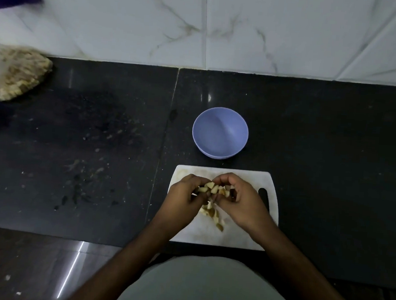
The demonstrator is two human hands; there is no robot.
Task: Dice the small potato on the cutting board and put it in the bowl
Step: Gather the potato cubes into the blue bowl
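Dicing looks done — the left hand (184, 193) and right hand (240, 197), fingers curled, scoop potato cubes (214, 189) together above the cutting board (244, 237) middle; stray cubes lie beneath. Next — carrying them over its far edge to the empty bowl (220, 132).

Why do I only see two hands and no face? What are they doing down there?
The camera sits on the person's head and looks down, so you see only their arms and tummy. The left hand and right hand are cupped together, scooping up potato pieces cut into little cubes. A few more pieces lie below on the white cutting board. Behind it, a purple bowl waits on the dark counter, with nothing in it yet. At the far left lies a clear bag of something pale.
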